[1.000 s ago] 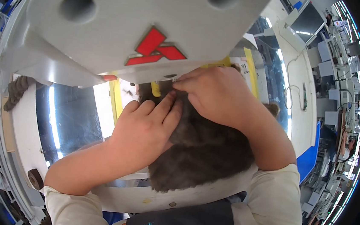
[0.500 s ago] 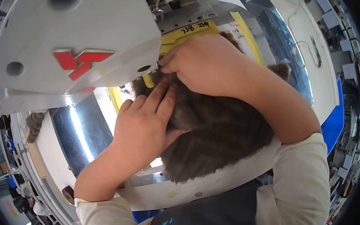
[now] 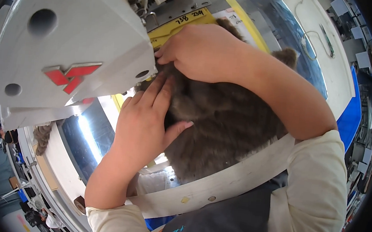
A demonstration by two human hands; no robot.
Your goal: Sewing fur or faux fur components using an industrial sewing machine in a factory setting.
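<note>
A dark brown piece of plush fur fabric (image 3: 224, 128) lies under both my hands, beside a white sewing machine head (image 3: 87, 32). My left hand (image 3: 143, 121) rests on its left part, fingers stretched flat towards the machine and thumb held out to the side. Close to the machine head's lower corner, my right hand (image 3: 205, 51) has its fingers bent together and pinches the fabric. The fingertips are partly hidden, and the needle is out of sight behind the machine head. Past my right hand lies a yellow-edged template (image 3: 190, 21) with handwritten marks.
The white worktable rim (image 3: 215, 185) curves in front of me. Scissors (image 3: 327, 40) lie at the far right near a thin cord. A glossy dark plate (image 3: 86, 138) reflects light on the left. A brown fur scrap (image 3: 41, 138) hangs beyond it.
The view has shifted a little, moving the machine head left. My left thumb has spread out and now shows more fully above the fur. My right hand keeps its bent grip near the machine.
</note>
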